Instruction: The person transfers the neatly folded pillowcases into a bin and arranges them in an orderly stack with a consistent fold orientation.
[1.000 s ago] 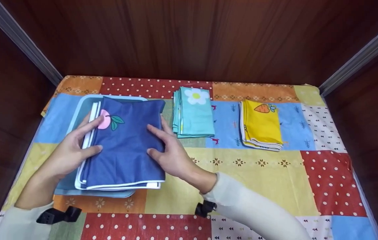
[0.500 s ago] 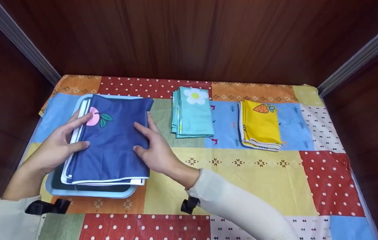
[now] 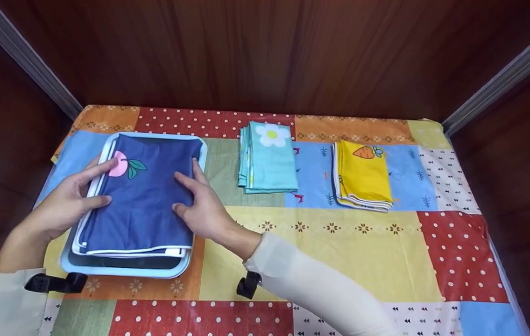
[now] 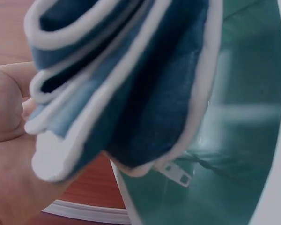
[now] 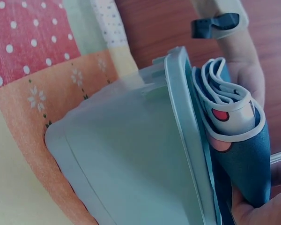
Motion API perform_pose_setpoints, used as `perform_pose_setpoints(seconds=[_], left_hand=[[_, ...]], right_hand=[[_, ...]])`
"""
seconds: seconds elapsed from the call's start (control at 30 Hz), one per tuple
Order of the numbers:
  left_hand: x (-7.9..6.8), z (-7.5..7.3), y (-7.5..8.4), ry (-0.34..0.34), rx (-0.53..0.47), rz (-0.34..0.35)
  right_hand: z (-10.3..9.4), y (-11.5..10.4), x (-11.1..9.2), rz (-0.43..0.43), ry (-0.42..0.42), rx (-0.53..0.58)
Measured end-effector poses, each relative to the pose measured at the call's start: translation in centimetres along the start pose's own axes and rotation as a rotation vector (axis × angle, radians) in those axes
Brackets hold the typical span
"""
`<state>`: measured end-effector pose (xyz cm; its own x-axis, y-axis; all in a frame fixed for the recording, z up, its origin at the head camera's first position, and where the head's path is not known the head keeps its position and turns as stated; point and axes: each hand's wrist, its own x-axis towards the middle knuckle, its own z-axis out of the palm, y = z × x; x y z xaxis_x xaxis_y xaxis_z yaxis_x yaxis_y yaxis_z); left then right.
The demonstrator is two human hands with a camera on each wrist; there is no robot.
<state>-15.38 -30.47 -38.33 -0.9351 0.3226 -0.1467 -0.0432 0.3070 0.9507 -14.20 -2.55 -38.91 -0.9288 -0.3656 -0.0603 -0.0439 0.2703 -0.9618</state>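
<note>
A thick folded navy cloth (image 3: 141,205) with white piping and a printed pink fruit lies over the mouth of a light-blue plastic box (image 3: 124,271). My left hand (image 3: 71,198) grips its left side, thumb on top and the other fingers partly hidden at the edge. On the right side my right hand (image 3: 204,205) holds it, thumb and forefinger spread on the top face. In the left wrist view the layered folds hang beside the box's inside, with a zip pull (image 4: 178,174) below them. The right wrist view shows the folded cloth right at the box rim (image 5: 182,108).
A folded turquoise cloth (image 3: 272,163) with a white flower lies right of the box. Farther right is a folded yellow cloth (image 3: 365,175) with a carrot print. A patchwork tablecloth (image 3: 330,261) covers the table, and dark wooden panels (image 3: 265,56) enclose the back and sides.
Both hands have carried the navy cloth left and lower toward the box, so it now sits within the box's outline. More of the box rim shows. The other folded cloths have stayed put.
</note>
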Motion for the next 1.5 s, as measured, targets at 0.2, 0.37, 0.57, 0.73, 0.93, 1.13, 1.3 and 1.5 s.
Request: perform_pose_setpoints(seconds=[0.2, 0.37, 0.57, 0.73, 0.93, 1.13, 1.3, 1.5], left_hand=[[-0.1, -0.7, -0.8, 0.001, 0.024, 0.001], [0.1, -0.8, -1.1, 0.012, 0.046, -0.011], [0.1, -0.8, -1.4, 0.005, 0.047, -0.024], [0.2, -0.9, -1.6, -0.008, 0.022, -0.012], [0.2, -0.9, -1.6, -0.012, 0.003, -0.017], [0.2, -0.9, -1.5, -0.018, 0.01, -0.026], [0.4, -0.7, -1.0, -0.004, 0.037, -0.067], [0.9, 0.0, -0.4, -0.02, 0.136, -0.096]], right_hand=[[1.2, 0.0, 0.3, 0.048, -0.002, 0.004], [1.8, 0.3, 0.4, 0.086, 0.001, 0.013], [1.8, 0.4, 0.5, 0.091, -0.005, 0.008], [1.8, 0.4, 0.4, 0.081, -0.007, -0.004], [1.9, 0.5, 0.5, 0.07, -0.008, -0.032], [2.0, 0.1, 0.1, 0.053, 0.007, -0.093], [2.5, -0.6, -1.2, -0.001, 0.016, -0.281], [2.7, -0.6, -1.9, -0.056, -0.01, -0.332]])
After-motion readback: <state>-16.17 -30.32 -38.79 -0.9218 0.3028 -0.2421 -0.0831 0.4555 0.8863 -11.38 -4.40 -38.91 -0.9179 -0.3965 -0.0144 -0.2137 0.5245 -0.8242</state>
